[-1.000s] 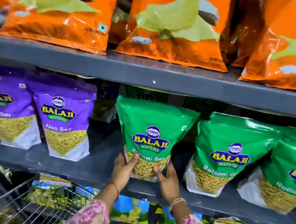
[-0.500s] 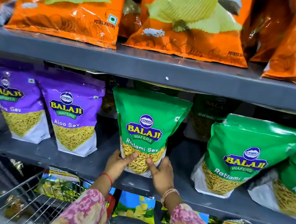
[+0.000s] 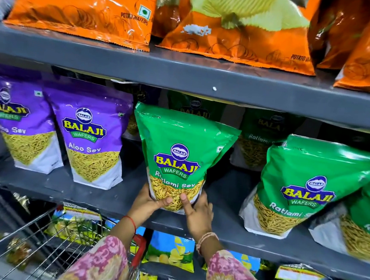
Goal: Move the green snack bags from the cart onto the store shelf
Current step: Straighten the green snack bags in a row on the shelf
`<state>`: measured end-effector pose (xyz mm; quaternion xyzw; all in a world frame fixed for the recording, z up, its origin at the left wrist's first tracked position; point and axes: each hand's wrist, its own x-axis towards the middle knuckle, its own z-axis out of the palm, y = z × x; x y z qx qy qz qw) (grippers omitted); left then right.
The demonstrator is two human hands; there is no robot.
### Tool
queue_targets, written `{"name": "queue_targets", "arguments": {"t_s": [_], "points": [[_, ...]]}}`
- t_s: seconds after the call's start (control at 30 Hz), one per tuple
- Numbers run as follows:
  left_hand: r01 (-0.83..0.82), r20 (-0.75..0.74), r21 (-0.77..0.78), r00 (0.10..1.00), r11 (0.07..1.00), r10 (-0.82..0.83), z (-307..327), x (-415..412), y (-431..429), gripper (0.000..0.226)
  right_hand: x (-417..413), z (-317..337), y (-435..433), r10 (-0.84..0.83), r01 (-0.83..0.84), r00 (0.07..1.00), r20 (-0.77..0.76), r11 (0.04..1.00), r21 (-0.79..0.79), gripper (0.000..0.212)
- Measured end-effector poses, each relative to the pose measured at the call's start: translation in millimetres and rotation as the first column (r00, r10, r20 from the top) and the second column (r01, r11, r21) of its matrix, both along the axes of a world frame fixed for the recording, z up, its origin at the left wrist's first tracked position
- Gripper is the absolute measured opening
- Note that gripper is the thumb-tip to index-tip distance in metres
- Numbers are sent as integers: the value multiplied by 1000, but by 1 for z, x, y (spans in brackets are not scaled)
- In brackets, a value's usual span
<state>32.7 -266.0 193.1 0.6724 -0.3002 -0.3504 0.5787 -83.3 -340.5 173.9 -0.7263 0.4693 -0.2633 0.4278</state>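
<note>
The green snack bag point(image 3: 177, 159) stands upright at the front edge of the middle shelf point(image 3: 110, 197), left hand point(image 3: 148, 200) and right hand point(image 3: 197, 211) both gripping its bottom. Purple bags point(image 3: 91, 135) sit to its left, more green bags point(image 3: 299, 187) to the right, and the wire cart point(image 3: 40, 245) below-left.

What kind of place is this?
Most likely a grocery store aisle: grey shelves lined with orange wafer bags and green snack bags, with a wire cart below.
</note>
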Motion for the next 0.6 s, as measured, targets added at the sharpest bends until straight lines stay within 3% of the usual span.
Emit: {"name": "queue_targets", "arguments": {"t_s": [0.1,0.27,0.33,0.47,0.53,0.6], "points": [[-7,28,-8,1000,1000,7,-1,2,-1,46,0,1,2,10,-10,1000,1,1000,-20,98],[-56,29,-53,998,997,58,-13,4,0,51,-3,-4,1,40,-40,999,33,999,-13,94],[-109,25,-63,994,992,111,-16,2,4,66,-7,-4,3,33,-34,995,89,999,11,97],[-261,120,-38,957,964,264,-30,-22,15,123,-45,-8,19,79,-78,989,126,997,-9,104],[-298,210,-31,931,954,298,-34,-43,18,126,-81,-17,27,121,-115,987,107,991,-61,109],[-391,265,-27,885,920,384,-40,-67,18,122,-121,-28,32,95,-83,991,96,989,-123,98]]}}
